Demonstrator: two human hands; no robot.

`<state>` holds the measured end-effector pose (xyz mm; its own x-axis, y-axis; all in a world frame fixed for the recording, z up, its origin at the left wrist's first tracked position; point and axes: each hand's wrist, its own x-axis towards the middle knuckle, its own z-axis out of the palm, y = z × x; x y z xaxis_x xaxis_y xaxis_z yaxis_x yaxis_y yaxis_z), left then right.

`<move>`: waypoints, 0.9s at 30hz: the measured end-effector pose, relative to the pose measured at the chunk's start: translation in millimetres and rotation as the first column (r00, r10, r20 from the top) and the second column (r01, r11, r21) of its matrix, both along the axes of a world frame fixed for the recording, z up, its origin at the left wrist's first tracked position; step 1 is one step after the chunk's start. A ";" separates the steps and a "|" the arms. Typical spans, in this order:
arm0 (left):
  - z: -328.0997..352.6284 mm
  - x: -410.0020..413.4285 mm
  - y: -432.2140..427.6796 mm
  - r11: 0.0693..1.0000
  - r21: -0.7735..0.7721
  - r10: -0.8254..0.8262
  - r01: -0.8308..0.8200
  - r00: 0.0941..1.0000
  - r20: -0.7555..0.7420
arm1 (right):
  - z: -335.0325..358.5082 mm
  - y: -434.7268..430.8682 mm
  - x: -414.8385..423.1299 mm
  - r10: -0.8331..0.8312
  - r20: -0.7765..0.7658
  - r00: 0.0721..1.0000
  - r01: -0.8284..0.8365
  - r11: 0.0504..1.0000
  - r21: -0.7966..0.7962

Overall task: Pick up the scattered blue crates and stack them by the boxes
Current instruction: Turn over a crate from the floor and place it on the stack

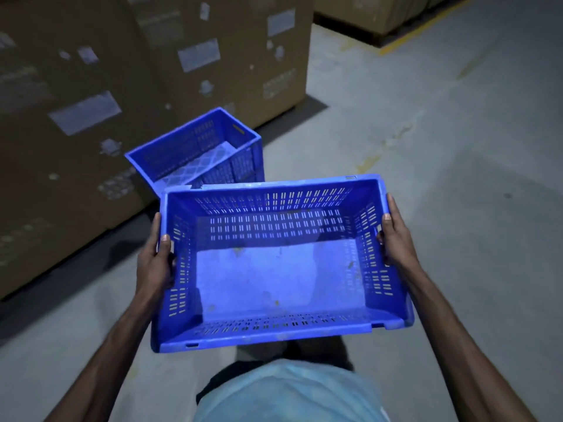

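Vented crate (pixel 274 275) in your grip: left hand (pixel 155 266), right hand (pixel 397 242) clamp short ends; floor crate (pixel 182 144) ahead-left beside cardboard boxes (pixel 91 86), long axis skewed.

Blue slotted crates (pixel 283 269); brown boxes (pixel 76 86); grey floor (pixel 457 147).

1. A grey concrete floor (pixel 463 214) spreads beneath the grip and all around it, stained and scuffed.
2. A yellow painted line (pixel 426 24) runs diagonally far beyond the grip, up to the right.
3. Fainter worn yellow marks (pixel 367 162) lie just past the grip.
4. A tan stacked load (pixel 365 10) stands behind that line on a dark base.
5. A light-blue shirt (pixel 289 394) shows below the grip, nearest the camera.
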<state>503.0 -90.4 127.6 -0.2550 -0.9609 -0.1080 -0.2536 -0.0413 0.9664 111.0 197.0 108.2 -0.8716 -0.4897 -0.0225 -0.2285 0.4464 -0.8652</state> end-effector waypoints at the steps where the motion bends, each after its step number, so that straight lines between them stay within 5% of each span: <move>1: 5.0 -12.0 -13.4 1.000 -0.002 0.024 -0.024 1.000 -0.006 | 5.0 -26.9 -22.9 0.040 -0.003 0.999 -0.040 0.999 0.005; 9: 17.2 -71.7 -92.3 0.958 -0.051 0.286 -0.283 0.956 0.064 | 30.1 -218.3 -134.3 0.294 -0.065 0.954 -0.295 0.955 -0.007; 27: 31.4 -128.4 -416.5 0.873 -0.054 0.488 -0.485 0.868 0.093 | 45.8 -656.1 -222.8 0.541 0.037 0.840 -0.542 0.841 0.009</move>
